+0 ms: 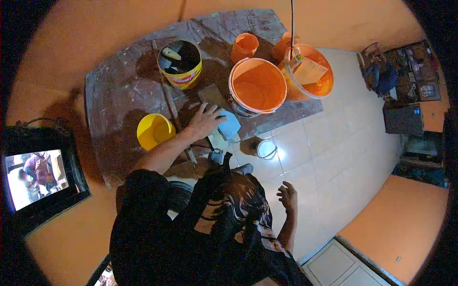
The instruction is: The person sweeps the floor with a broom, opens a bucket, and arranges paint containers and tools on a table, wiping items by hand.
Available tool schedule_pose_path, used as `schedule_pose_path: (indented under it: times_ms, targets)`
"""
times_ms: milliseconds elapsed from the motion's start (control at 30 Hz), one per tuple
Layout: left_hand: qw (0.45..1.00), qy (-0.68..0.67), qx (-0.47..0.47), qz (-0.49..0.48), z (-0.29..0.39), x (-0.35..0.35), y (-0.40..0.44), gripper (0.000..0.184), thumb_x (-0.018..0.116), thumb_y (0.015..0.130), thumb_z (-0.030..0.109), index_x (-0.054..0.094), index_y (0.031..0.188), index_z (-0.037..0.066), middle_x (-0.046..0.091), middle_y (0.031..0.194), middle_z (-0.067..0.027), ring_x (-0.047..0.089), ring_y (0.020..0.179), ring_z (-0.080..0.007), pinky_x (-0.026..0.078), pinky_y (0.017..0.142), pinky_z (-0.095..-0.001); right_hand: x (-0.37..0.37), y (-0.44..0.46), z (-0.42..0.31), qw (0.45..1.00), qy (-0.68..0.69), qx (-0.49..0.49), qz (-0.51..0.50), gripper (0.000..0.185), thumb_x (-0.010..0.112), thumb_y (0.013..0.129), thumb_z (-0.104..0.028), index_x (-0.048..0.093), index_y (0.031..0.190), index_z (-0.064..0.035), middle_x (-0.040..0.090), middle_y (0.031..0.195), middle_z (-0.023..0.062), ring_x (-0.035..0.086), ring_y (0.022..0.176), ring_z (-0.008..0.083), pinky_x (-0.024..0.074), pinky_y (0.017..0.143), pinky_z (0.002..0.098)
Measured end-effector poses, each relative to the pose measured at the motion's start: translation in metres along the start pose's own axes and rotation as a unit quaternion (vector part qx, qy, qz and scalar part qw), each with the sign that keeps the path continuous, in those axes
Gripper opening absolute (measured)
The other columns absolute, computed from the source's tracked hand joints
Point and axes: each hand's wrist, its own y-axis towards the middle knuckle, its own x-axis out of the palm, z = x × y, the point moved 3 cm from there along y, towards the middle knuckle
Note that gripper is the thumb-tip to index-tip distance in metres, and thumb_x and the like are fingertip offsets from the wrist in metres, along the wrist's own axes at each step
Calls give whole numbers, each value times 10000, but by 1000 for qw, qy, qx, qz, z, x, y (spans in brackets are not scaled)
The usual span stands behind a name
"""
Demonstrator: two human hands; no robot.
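Note:
My left hand reaches over the stained sheet, its fingers spread at the left edge of a light blue flat thing. Whether the fingertips touch it I cannot tell. Beside it lies a pale flat piece. Just beyond is a white-rimmed bucket with orange inside. My right hand hangs over the tiled floor at the right, fingers apart and slightly bent, holding nothing. To the left of my left forearm stands a yellow bucket.
A labelled yellow bucket holds a pale-handled tool. A larger orange-filled bucket and a small orange container stand farther back. A small can sits on the tiles. A lit screen is at left, cabinets at right.

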Motion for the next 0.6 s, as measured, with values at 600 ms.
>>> schedule_pose_path:
  times_ms: [600]
  targets:
    - [879, -194, -99, 424, -29, -144, -53, 188, 659, 777, 78, 635, 962, 95, 656, 851, -94, 638, 805, -267, 459, 725, -389, 93, -44, -224, 922, -136, -327, -155, 391, 618, 899, -142, 535, 1267, -40, 601, 1195, 199, 645, 958, 278, 527, 802, 366]
